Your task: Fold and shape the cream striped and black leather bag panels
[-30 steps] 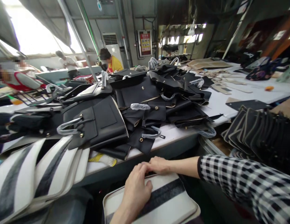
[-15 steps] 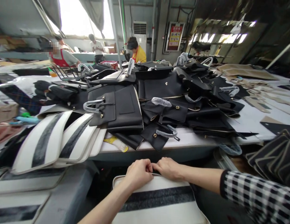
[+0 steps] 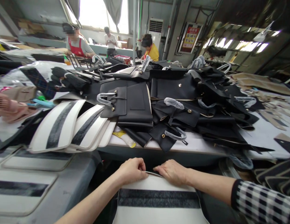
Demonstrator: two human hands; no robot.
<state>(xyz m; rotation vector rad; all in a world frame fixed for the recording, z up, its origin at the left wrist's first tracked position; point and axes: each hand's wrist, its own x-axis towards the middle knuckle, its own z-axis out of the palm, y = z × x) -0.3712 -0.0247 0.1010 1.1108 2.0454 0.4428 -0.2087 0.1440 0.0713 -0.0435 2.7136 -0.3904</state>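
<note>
A white bag panel (image 3: 159, 213) with a dark band across it lies low in front of me, its lower end cut off by the view. My left hand (image 3: 133, 169) pinches the far edge of this panel, fingers curled. A short way to the right, my right hand (image 3: 173, 173) grips the same edge with thumb and fingers together. A thin strip of the rim shows between the two hands. Beyond them, a black bag piece (image 3: 163, 136) with a wrapped handle and gold clasp lies at the table's front edge.
Similar white panels (image 3: 57, 124) overlap at the left, and more lie on a grey surface (image 3: 72, 186) below. Black leather bag pieces (image 3: 137, 102) are heaped across the white table. Dark panels (image 3: 275, 174) stack at right. Several people sit or stand at the back.
My hands have moved apart along the panel's edge, the left one going left. The view has turned leftward, so the table and people appear farther right.
</note>
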